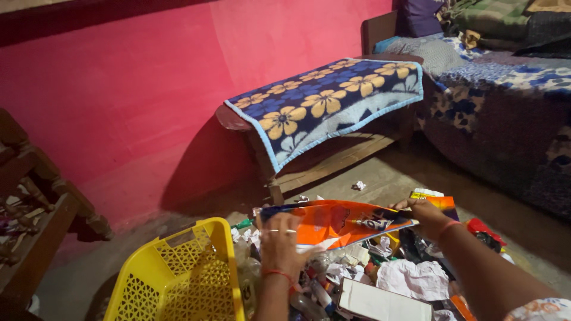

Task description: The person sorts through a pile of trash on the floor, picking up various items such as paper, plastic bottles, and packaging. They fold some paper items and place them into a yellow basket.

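An orange and blue flat plastic packet (339, 221) is stretched between both my hands above a heap of litter. My left hand (278, 241) grips its left end, with a ring on a finger and a red band at the wrist. My right hand (426, 215) grips its right end, next to a yellow and orange wrapper (441, 201). Below the packet lie crumpled papers (413, 278), small bottles and a flat white box (380, 302).
A yellow plastic basket (178, 279) stands at lower left beside the heap. A low wooden bench with a blue flowered blanket (324, 101) stands against the pink wall. A bed (505, 101) fills the right. A wooden chair (35, 208) is at the left edge.
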